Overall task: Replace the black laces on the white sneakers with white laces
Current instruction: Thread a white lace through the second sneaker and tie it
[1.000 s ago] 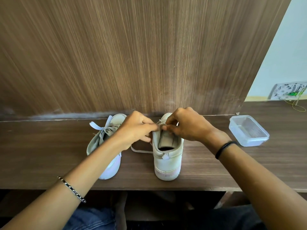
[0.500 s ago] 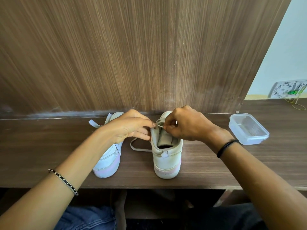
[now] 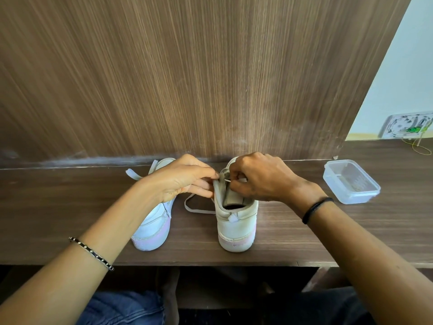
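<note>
White flat lace [image 3: 198, 209] loops on the brown wooden desk [image 3: 70, 207] at 9 o'clock of the white leather sneaker [image 3: 236, 222]. Your right hand [image 3: 260, 178] pinches its tip above the tongue [image 3: 232, 197]; your left hand [image 3: 180, 182] grips the collar [image 3: 216, 187].

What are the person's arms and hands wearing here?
No sleeves or gloves: both forearms are bare. The left hand has a thin bracelet of black and silver beads on its wrist. The right hand has a plain black cord band on its wrist. No rings or watch visible.
</note>
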`<state>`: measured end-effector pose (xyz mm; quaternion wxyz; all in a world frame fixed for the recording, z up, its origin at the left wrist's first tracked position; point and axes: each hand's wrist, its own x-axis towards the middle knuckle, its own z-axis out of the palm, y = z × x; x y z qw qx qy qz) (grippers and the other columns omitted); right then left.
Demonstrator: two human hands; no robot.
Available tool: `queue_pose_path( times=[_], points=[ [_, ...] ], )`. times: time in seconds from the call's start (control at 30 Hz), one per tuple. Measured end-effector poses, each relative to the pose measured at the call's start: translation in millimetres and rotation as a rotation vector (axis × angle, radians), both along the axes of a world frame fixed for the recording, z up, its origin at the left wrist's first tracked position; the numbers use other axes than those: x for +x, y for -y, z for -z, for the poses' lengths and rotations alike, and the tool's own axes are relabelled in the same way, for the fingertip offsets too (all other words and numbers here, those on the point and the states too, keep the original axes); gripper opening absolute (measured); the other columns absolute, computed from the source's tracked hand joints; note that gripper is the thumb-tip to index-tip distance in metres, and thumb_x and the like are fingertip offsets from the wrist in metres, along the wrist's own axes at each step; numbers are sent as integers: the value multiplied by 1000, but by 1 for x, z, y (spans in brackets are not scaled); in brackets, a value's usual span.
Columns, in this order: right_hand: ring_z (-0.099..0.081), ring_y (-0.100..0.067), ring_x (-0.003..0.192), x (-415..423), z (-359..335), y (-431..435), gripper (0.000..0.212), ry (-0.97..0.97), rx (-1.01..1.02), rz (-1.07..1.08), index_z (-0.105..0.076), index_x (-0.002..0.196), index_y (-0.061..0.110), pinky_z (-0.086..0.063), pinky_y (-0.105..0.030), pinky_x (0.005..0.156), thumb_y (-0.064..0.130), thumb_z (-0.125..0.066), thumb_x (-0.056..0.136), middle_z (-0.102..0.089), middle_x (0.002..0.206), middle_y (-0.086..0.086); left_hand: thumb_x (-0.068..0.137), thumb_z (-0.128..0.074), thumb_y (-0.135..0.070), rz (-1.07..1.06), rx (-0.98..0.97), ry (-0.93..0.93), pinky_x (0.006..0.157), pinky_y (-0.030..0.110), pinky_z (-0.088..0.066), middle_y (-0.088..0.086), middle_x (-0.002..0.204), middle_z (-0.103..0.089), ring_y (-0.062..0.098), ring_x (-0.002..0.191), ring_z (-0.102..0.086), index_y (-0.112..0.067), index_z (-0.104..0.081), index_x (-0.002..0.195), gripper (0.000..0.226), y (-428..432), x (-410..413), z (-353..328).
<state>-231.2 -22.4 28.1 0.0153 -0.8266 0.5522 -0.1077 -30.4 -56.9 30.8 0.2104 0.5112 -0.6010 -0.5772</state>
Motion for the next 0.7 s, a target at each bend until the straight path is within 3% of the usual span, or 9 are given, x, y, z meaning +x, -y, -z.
queue_pose_path(
  times=[0.13,0.27,0.33,0.5,0.6,0.7],
  points=[
    [-65,-25,85,0,2,0,22,-19,-40,-8,-64,90,24,-41,-33,64,43,-53,93,-68,95,3,99,-63,-9,0,-16,19,73,26,-62,12,97,-73,10,74,-75,12,-64,121,31,-3,-3,-4],
    [-66,-28,86,3,7,0,26,-55,-112,-1,-62,93,22,-41,-34,63,44,-48,94,-69,100,2,99,-62,-11,-18,-58,88,80,31,-63,20,110,-73,12,72,-73,11,-65,119,29,-8,-6,-7],
    [-65,-29,85,3,6,-2,26,-53,-121,-13,-60,93,20,-41,-35,63,43,-47,96,-68,101,2,98,-63,-10,-35,-85,91,71,27,-63,13,100,-76,10,70,-74,4,-72,108,19,-11,-9,-8],
    [-63,-27,83,2,1,-3,24,-18,-36,-67,-56,89,21,-51,-41,65,43,-48,96,-64,99,4,95,-67,-12,-67,-131,103,70,26,-62,15,97,-76,21,91,-75,-3,-76,101,14,-16,-12,-7],
    [-64,-28,84,3,1,-1,24,-19,-23,-44,-57,89,21,-52,-41,67,43,-48,95,-65,99,2,95,-68,-13,-67,-139,95,66,25,-61,10,88,-76,18,84,-75,-7,-77,94,11,-17,-12,-8],
    [-64,-28,89,3,4,-2,17,-33,-28,-42,-51,87,23,-50,-38,68,38,-48,96,-66,103,0,98,-66,-22,-45,-94,42,69,30,-63,14,93,-78,20,85,-77,-1,-75,102,23,-17,-11,-6]
  ],
)
